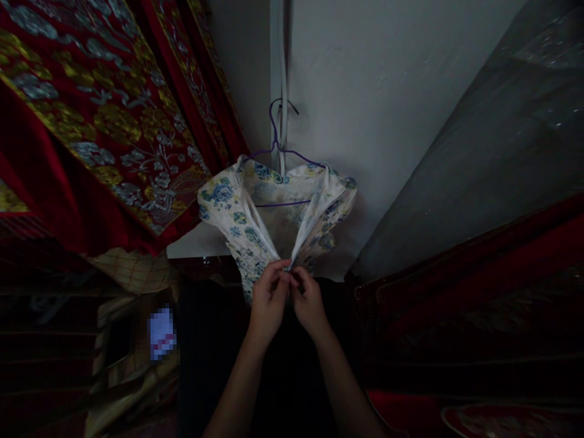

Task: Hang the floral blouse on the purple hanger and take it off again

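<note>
A white dress or blouse (223, 194) with a blue and yellow flower print hangs on a purple wire hanger (275, 131), its front parted in a V. At the bottom of that V, my left hand (270, 291) pinches the garment's edge. My right hand (306, 293) is closed beside it, fingertips almost meeting the left ones, gripping the other edge. What lies exactly between the fingertips, perhaps part of the fastening, is too small and dark to tell. The garment's lower part is hidden behind my hands.
Red cloth with gold and silver embroidery (137, 115) hangs at the left. The hanger's hook catches at a pale strip (283, 61) on the wall (365, 109). Sheer plastic-like covering (479, 140) slopes at the right over dark red fabric. A pixelated bright patch shows lower left.
</note>
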